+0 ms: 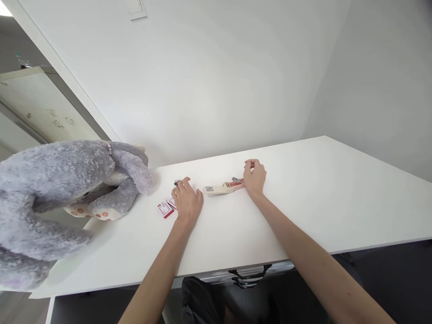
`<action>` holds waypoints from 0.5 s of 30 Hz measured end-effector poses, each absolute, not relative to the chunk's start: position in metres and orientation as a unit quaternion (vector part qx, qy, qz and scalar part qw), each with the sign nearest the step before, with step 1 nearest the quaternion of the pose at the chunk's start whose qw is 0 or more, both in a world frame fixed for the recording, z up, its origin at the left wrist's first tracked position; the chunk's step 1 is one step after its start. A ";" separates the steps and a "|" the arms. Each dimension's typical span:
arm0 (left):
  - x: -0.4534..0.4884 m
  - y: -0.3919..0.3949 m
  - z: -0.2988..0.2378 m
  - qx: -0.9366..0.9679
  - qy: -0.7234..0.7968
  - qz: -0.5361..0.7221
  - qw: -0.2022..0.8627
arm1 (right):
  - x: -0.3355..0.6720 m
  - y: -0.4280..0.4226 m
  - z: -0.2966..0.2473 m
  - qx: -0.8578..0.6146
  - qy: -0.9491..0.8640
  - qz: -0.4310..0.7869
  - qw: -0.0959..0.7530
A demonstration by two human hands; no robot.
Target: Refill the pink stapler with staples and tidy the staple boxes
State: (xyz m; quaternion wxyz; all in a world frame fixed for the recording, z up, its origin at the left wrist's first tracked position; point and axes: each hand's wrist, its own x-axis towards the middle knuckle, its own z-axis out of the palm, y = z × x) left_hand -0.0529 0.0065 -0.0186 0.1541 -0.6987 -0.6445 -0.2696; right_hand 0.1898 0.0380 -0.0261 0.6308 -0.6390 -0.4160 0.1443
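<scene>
My left hand (187, 199) lies palm down on the table with its fingers apart and slightly bent. It partly covers the small red-and-white boxes (165, 209), one of which shows fully beside it. Just past its fingertips is a small black object (176, 182), partly hidden. My right hand (255, 177) is curled at the right end of a narrow opened case, its fingers bent inward; what they hold, if anything, is hidden. The case has a cream lid (218, 190) folded out to the left and a pink inside (238, 185). A small silvery metal piece (236, 180) lies there.
A large grey plush toy (67, 171) sits on the left end of the white table (337, 198). A pale wall (216, 90) rises along the back edge. Below the front edge are black handles (250, 273) and a dark chair part (199, 299).
</scene>
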 end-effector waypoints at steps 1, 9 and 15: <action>-0.053 0.007 -0.018 -0.698 -0.647 -0.266 0.154 | 0.189 0.037 -0.025 -0.633 -0.426 0.128 0.633; -0.050 0.006 -0.018 -0.723 -0.628 -0.268 0.109 | 0.167 0.021 -0.012 -0.555 -0.532 0.081 0.635; -0.048 0.005 -0.012 -0.709 -0.589 -0.371 0.114 | 0.145 0.004 -0.002 -0.499 -0.590 0.115 0.624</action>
